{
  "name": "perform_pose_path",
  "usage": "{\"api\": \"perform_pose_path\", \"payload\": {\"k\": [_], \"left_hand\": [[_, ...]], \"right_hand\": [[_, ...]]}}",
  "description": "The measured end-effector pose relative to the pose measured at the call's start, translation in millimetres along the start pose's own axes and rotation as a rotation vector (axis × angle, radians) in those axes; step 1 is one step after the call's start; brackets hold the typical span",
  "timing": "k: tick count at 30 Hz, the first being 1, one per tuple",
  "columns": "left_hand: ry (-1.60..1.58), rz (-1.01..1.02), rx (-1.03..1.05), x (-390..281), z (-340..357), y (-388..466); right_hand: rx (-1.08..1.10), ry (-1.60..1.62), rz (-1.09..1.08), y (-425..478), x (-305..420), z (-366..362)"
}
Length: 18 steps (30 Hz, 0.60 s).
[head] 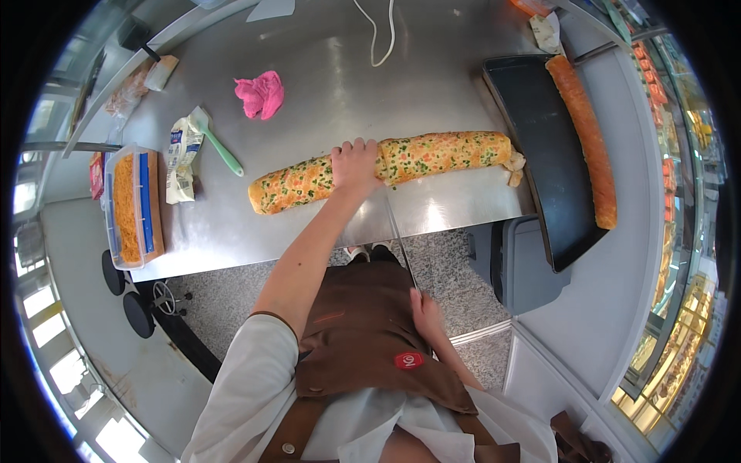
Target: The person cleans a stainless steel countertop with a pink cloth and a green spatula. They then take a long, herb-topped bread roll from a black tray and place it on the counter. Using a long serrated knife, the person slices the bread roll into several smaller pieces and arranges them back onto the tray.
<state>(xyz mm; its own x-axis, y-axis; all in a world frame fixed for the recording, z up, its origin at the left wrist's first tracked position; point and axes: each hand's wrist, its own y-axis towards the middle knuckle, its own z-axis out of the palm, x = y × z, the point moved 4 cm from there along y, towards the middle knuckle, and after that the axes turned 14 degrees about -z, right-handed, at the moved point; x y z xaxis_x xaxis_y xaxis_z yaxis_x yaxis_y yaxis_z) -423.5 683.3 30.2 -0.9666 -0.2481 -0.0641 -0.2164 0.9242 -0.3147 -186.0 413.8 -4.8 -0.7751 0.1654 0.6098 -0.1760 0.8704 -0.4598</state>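
Observation:
A long bread roll topped with green and orange bits [446, 155] lies across the steel table. My left hand [354, 165] grips it from above near its middle, fingers over the far side. Just right of that hand, a seam or cut crosses the roll. My right hand [427, 315] is lower, beside the brown apron, closed around the end of a long thin blade, probably a knife [399, 231]; its handle is hidden. The blade, seen nearly edge-on, reaches up to the roll's near side. Small torn bread pieces [514, 168] sit at the roll's right end.
A black baking tray [535, 156] with a browned roll [584, 139] is at right. Left are a tub of orange-brown shreds [124, 202], a crumpled packet [182, 156] and a green-handled spatula [223, 151]. Farther back lie a pink cloth [260, 95] and a white cable [386, 49]. A grey bin [529, 278] stands below.

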Motion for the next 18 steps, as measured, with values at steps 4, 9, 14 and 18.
{"api": "perform_pose_path", "payload": {"k": [4, 9, 14, 18], "left_hand": [[0.009, 0.012, 0.044, 3.1, -2.5, 2.5], [-0.368, 0.221, -0.046, 41.0, -32.0, 3.3], [-0.756, 0.028, -0.279, 133.8, -45.5, -7.4], [-1.015, -0.158, -0.106, 167.1, -27.3, -74.8]], "right_hand": [[0.009, 0.000, -0.034, -34.6, -13.4, -19.6], [-0.092, -0.011, -0.070, -26.5, 8.6, -25.3], [-0.224, 0.150, -0.148, 5.2, 80.8, -7.9], [-0.237, 0.269, -0.067, 25.4, 117.5, 24.6]]}}
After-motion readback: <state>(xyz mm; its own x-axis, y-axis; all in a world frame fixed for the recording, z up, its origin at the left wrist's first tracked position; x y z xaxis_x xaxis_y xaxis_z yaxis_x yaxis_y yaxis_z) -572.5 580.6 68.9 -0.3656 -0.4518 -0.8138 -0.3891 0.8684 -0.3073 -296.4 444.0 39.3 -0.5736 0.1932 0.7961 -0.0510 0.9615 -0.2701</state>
